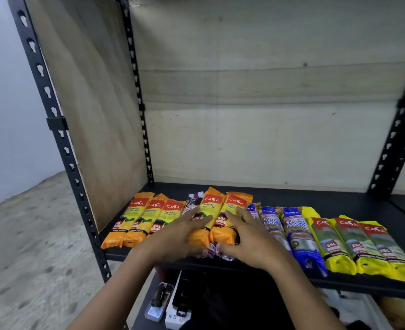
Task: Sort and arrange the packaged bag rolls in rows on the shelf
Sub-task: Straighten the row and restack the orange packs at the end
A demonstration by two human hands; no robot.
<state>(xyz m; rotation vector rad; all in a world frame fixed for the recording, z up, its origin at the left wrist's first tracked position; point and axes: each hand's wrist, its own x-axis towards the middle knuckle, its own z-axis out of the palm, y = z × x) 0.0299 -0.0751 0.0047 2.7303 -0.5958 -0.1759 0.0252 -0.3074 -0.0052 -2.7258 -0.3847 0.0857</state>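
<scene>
Black shelf (316,198) — hands (173,231) (251,241) half-hide purple-white rolls (193,202) beneath orange packs (211,210).

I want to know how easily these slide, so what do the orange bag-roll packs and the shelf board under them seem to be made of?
Orange packs: thin printed plastic film, fairly glossy; it shows sheen and crinkled, gathered ends. Shelf board: smooth, dark, matte surface, possibly painted metal or laminated board; the picture leaves that open.

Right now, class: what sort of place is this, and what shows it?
Probably a storeroom or shop stockroom: a slotted black metal rack, a bare concrete floor, and packaged bag rolls laid in a row on the shelf.
</scene>
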